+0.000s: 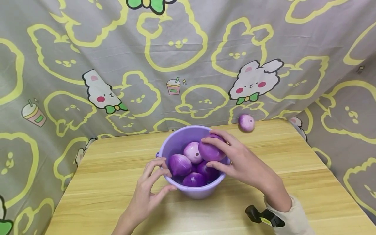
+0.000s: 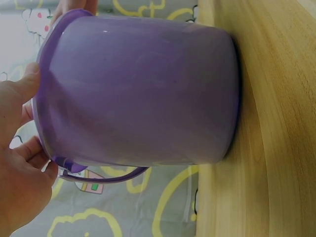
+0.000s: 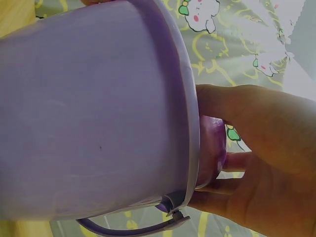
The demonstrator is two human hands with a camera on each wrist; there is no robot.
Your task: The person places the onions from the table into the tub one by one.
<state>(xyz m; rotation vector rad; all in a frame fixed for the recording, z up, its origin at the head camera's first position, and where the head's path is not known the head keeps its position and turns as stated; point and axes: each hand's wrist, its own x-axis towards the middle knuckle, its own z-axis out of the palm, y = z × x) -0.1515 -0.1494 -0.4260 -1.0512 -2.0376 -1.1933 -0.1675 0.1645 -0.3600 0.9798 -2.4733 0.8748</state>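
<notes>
A light purple bucket (image 1: 199, 193) stands on the wooden table, with several red onions (image 1: 180, 164) inside it. My right hand (image 1: 235, 160) holds another red onion (image 1: 212, 149) between thumb and fingers at the right side of the bucket's mouth. In the right wrist view that onion (image 3: 212, 148) shows past the rim, partly hidden by the bucket. At the left of the rim, my left hand (image 1: 149, 184) grips the bucket, thumb at the front and bent fingers farther back. The left wrist view shows those fingers (image 2: 37, 150) on the rim near the handle joint.
One more red onion (image 1: 246, 123) lies at the table's back edge, right of the bucket. A patterned grey curtain (image 1: 176, 107) hangs behind the table (image 1: 117, 169). The bucket's handle (image 2: 113, 178) hangs down along its side. A black strap device (image 1: 264, 217) sits at the right sleeve.
</notes>
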